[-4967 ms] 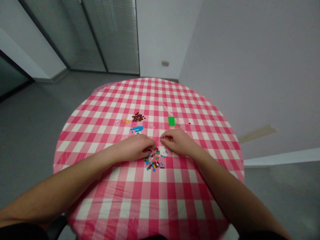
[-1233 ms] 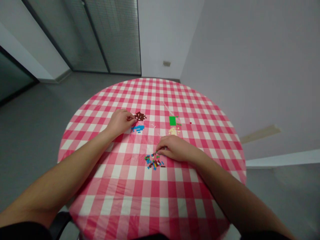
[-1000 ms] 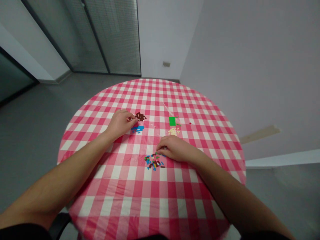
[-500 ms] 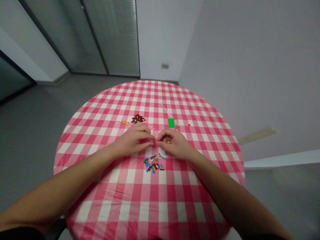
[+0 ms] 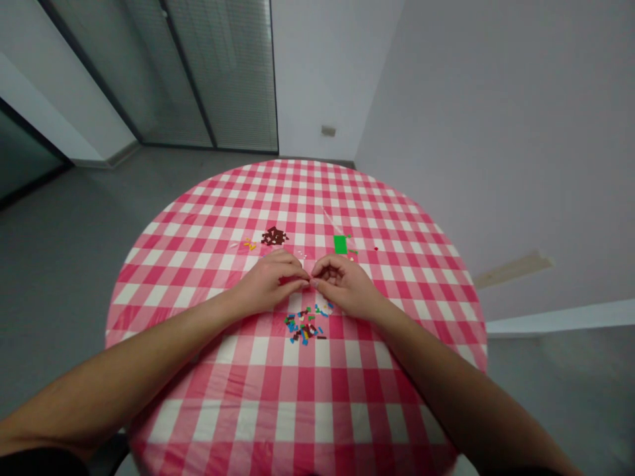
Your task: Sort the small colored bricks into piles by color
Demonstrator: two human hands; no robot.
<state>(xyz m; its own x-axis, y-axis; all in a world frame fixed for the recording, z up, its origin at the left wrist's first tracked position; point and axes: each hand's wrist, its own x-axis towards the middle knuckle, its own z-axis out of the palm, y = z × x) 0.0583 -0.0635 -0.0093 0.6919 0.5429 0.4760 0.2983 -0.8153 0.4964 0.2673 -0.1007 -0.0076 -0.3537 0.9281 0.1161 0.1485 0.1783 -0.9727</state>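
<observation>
My left hand (image 5: pixel 274 280) and my right hand (image 5: pixel 347 285) meet over the middle of the table, fingertips touching or nearly so. Each hand has thumb and fingers pinched together. Whatever lies between the fingertips is too small to make out. Just below the hands, toward me, is a loose pile of small mixed-colour building bricks (image 5: pixel 303 328) in blue, brown, green and white. Beyond my left hand lies a heap of dark brown bricks (image 5: pixel 274 237), with a few yellow pieces (image 5: pixel 249 244) beside it. A flat green plate (image 5: pixel 340 244) rests beyond my right hand.
A round table (image 5: pixel 317 377) wears a red-and-white checked cloth. A tiny red piece (image 5: pixel 376 248) lies right of the green plate, and small white bits (image 5: pixel 302 255) lie between the brown heap and the plate. Glass partitions and a wall stand behind the table.
My left hand has shifted slightly right, closing the small gap between the two hands' fingertips. My right hand and the brick piles stay about where they were.
</observation>
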